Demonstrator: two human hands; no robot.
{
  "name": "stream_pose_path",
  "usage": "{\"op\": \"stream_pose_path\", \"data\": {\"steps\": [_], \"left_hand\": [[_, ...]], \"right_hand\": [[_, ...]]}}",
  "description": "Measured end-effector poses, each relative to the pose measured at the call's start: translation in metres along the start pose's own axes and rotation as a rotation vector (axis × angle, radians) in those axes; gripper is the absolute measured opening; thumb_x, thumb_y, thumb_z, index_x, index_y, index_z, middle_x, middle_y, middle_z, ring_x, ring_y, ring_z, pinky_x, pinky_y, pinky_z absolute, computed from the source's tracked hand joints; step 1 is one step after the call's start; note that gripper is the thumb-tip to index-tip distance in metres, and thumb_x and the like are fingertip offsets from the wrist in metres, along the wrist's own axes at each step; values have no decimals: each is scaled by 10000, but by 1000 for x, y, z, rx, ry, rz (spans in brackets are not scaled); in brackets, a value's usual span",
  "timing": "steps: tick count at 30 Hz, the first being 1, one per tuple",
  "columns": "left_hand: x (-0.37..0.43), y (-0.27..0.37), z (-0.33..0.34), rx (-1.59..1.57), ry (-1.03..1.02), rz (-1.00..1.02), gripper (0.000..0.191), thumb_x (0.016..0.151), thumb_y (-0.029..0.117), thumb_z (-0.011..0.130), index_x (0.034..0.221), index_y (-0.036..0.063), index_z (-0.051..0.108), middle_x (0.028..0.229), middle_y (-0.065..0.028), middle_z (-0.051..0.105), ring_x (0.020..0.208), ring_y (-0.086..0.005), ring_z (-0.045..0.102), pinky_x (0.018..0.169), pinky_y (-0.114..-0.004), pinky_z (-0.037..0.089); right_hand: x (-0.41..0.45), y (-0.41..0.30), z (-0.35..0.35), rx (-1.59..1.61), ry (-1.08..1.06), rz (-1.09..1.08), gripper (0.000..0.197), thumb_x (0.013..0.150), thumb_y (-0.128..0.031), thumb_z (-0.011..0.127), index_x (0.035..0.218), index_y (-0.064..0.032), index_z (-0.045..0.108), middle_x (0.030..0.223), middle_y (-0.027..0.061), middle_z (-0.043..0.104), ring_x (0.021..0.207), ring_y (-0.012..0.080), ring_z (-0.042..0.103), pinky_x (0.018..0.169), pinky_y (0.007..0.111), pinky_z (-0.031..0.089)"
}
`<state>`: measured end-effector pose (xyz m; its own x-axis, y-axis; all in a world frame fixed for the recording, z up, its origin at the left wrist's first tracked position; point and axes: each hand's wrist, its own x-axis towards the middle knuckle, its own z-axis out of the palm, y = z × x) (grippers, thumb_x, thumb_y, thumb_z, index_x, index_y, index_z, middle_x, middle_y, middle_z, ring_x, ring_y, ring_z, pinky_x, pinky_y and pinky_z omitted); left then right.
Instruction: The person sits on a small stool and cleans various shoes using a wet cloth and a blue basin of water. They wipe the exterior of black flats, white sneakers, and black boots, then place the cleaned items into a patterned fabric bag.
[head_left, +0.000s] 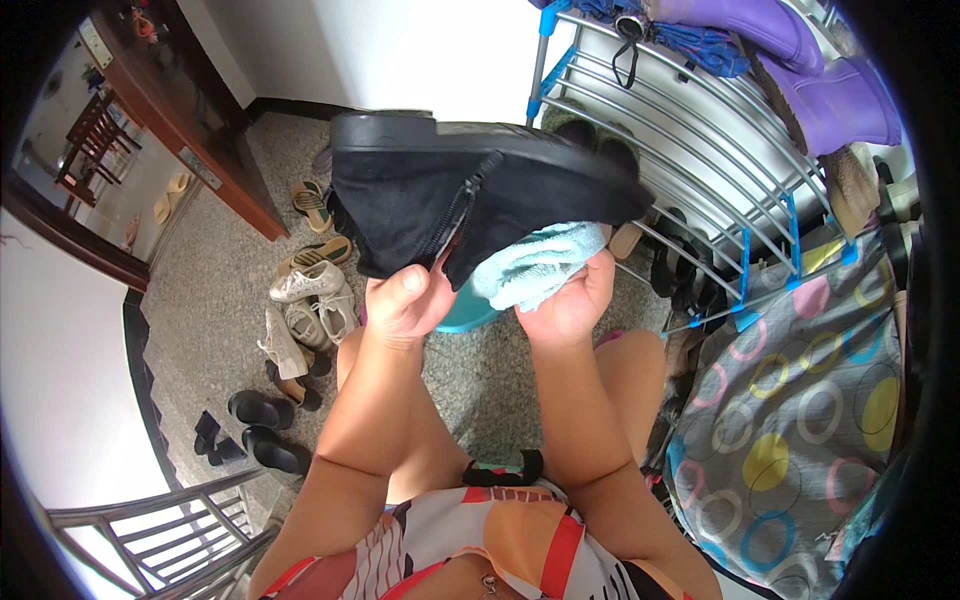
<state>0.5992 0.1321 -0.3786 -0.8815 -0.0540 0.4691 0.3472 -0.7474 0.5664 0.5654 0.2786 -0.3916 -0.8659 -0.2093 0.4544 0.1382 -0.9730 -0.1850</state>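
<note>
A black ankle boot with a side zipper is held up before me, upside down with its sole on top. My left hand grips the boot at its shaft opening, thumb outside and fingers partly hidden in it. In my right hand is a light blue terry cloth, bunched against the boot's upper near the toe. Below the boot, partly hidden by it and the cloth, a turquoise basin stands on the floor.
A metal shoe rack with blue joints, holding purple rubber boots, stands at right. Beside it hangs a patterned cloth. Sneakers and black shoes lie on the speckled floor at left. A wooden door stands ajar; a metal rail is lower left.
</note>
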Motion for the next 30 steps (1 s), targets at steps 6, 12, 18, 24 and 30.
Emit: {"op": "stream_pose_path", "data": {"steps": [6, 12, 18, 24, 30], "left_hand": [[5, -12, 11, 5, -115, -75, 942, 731, 547, 684, 1399, 19, 281, 1425, -134, 348, 1315, -261, 336, 1105, -401, 244], [1, -26, 28, 143, -53, -231, 1020, 755, 747, 430, 1416, 2, 207, 1440, -129, 311, 1322, -224, 315, 1094, -377, 253], [-5, -38, 36, 93, 26, -270, 1161, 630, 858, 377, 1431, 37, 202, 1458, -106, 286, 1345, -248, 272, 1112, -402, 221], [-1, -26, 22, -91, -24, -153, 929, 778, 674, 523, 1401, 28, 285, 1421, -112, 369, 1274, -268, 395, 1082, -417, 279], [-9, -55, 22, -225, 62, -292, 582, 887, 370, 552, 1337, 44, 381, 1313, -110, 477, 1224, -252, 447, 1043, -414, 325]], "right_hand": [[1, -13, 32, -650, 298, -26, 353, 781, -85, 434, 1127, -21, 455, 965, 87, 533, 887, 165, 556, 808, 299, 461], [-3, -16, 53, -1934, -294, -686, 265, 688, -122, 563, 948, -71, 550, 1068, 147, 590, 913, 311, 550, 900, 450, 361], [55, -39, 37, -2257, -320, -980, 240, 673, -233, 606, 874, -102, 607, 892, 77, 614, 907, 259, 541, 936, 495, 327], [68, -156, 4, -1582, 494, -616, 298, 892, -257, 504, 1055, -11, 553, 859, 118, 604, 820, 193, 585, 733, 354, 476], [29, -34, 21, -2180, -409, -801, 199, 639, -286, 657, 784, -155, 619, 1003, 43, 633, 992, 211, 555, 1006, 475, 276]]}}
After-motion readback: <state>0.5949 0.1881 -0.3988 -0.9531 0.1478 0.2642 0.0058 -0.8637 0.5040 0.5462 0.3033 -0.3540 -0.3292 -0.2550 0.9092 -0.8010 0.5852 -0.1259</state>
